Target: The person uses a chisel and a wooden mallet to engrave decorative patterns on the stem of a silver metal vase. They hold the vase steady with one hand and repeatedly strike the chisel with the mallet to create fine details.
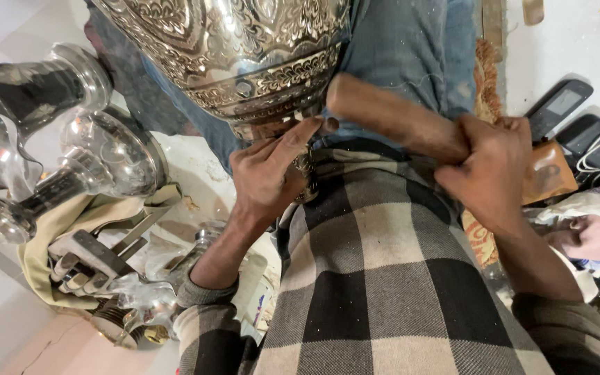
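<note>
A large embossed silver vessel (244,55) is seen at the far middle of the scene, resting against the person's lap, with its patterned lower band turned toward the camera. The left hand (269,170) is pressed to the narrow base of the vessel, its fingers drawn together and pinching a small metal piece there, the forefinger stretched along the band. The right hand (487,170) is wrapped tightly around a wooden handle (390,114), which is slanted up and to the left so that its rounded end lies just beside the vessel's lower rim and touches the left forefinger. Both forearms are covered by black-and-white checked sleeves, and blue denim is seen behind the vessel. To the left, polished silver stems and bowls (57,139) are laid on a pale cloth (50,236), with a metal wrench (98,250) near them. To the right, two dark phones (578,118) with white cables are seen on the floor, well apart from the vessel, beside a small brown pouch (546,170).
</note>
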